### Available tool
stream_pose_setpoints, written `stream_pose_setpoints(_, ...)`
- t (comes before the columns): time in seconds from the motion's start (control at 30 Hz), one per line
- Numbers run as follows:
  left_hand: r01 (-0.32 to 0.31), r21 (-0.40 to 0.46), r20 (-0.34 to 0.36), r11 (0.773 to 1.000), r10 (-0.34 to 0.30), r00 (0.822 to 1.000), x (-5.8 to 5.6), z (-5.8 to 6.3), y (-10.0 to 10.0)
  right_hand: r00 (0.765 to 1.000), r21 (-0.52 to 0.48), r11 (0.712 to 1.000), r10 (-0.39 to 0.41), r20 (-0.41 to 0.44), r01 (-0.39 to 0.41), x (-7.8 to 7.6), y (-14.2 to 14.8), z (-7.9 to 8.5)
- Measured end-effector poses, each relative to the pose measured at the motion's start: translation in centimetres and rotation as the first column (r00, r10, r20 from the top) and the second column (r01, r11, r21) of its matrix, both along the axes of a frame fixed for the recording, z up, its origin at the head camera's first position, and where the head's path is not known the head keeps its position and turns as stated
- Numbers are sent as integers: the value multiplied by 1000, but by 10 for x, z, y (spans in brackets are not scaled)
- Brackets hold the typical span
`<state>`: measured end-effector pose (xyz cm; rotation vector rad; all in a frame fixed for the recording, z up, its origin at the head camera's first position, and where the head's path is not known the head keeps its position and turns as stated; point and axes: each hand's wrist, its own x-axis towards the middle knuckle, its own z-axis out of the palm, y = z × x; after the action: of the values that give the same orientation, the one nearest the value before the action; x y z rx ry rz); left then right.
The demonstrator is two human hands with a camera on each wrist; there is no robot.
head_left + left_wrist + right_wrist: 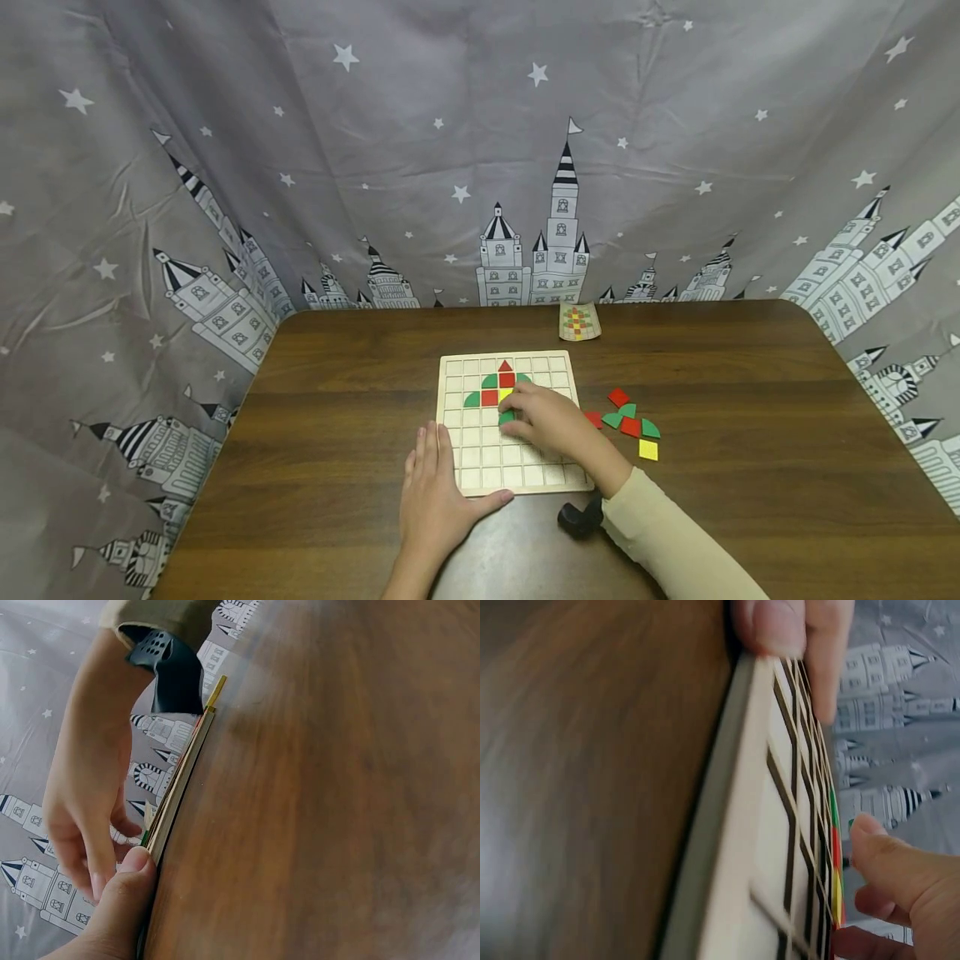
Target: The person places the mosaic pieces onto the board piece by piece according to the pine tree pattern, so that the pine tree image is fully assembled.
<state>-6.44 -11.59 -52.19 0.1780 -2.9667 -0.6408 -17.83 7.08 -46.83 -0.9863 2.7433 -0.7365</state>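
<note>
A square wooden grid board (480, 477) lies on the table. On it are a red triangle (506, 366), red squares (490, 398), a yellow square (505, 395) and green quarter-circles (472, 400). My right hand (551, 421) reaches over the board from the right, thumb and forefinger curled round a green piece (507, 417) just below the yellow square. In the left wrist view, a green edge (145, 838) shows near those fingertips. My left hand (435, 500) rests at the board's lower left corner, fingers straight along the left side, thumb at the front edge (776, 630).
Right of the board lie loose pieces: red squares (618, 397), green quarter-circles (650, 429) and a yellow square (648, 450). A small pattern card (579, 322) stands at the table's back edge, before a grey castle-print curtain (450, 125). A black device (579, 520) sits under my right wrist.
</note>
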Motion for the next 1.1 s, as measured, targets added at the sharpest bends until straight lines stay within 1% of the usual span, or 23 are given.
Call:
stream_pose_setpoints(0.13, 2, 8, -11, 1000, -2, 1000, 0, -1, 0, 1000, 22, 1000, 3, -12, -3, 2, -13, -3)
stream_pose_setpoints(0.27, 3, 7, -12, 1000, -3, 1000, 0, -2, 0, 998, 55, 998, 10, -59, -6, 2, -22, -6)
stream_pose_setpoints(0.4, 6, 9, -19, 1000, -6, 1000, 0, -2, -1, 995, 73, 997, 0, -97, 7, 2, -26, -9)
stream_pose_setpoints(0.5, 6, 3, -19, 1000, -6, 1000, 0, -1, 0, 995, 69, 997, -13, -101, 20, 3, -27, -12)
stream_pose_setpoints(0.73, 5, -10, -11, 1000, -5, 1000, 0, -2, 0, 996, 38, 999, -33, -77, 36, 2, -28, -15)
stream_pose_setpoints(1.1, 4, -1, -7, 1000, -4, 1000, 0, -1, 0, 996, 11, 999, -45, -72, 46, 2, -31, -14)
